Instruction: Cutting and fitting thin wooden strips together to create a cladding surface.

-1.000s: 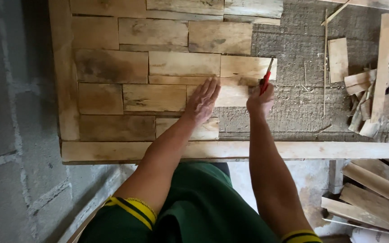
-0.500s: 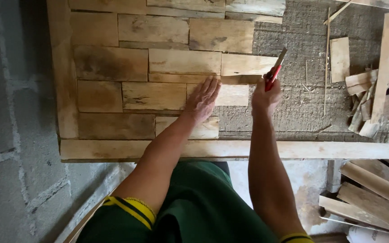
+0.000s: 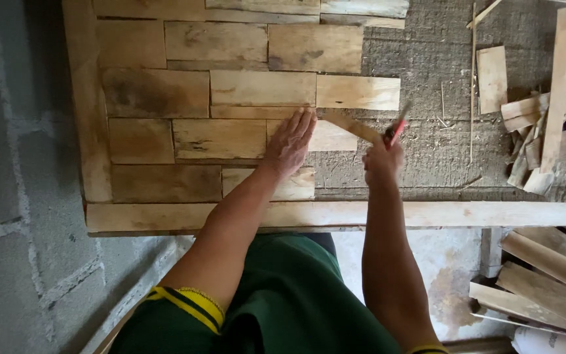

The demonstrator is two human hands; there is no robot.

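Since a second ago the right hand (image 3: 382, 160) has slid rightward and turned, and now a thin narrow strip of pale wood (image 3: 352, 126) shows slanting up-left from its grip, alongside the red-handled tool (image 3: 397, 128) it already carried. That grip is pressed together, fingers curled round the red handle; whether the strip is pinched in the same fist or only lies under it cannot be told. Over on the other side, the left hand (image 3: 289, 141) lies flat and spread, palm down on the short pale wooden block (image 3: 334, 137) in the third row of the patchwork of rectangular wooden blocks (image 3: 217, 92), much as it did before. By the look of it, the step in hand is fitting or trimming at the free end of that row, right where the blocks stop and bare grey rough concrete (image 3: 427, 72) begins. Next move would call for steady pressure from the flat hand while the tool end comes to the block's edge. Long pale wooden batten (image 3: 492, 213) runs along the near side; loose scrap wood offcuts (image 3: 545, 131) sit well apart to the right
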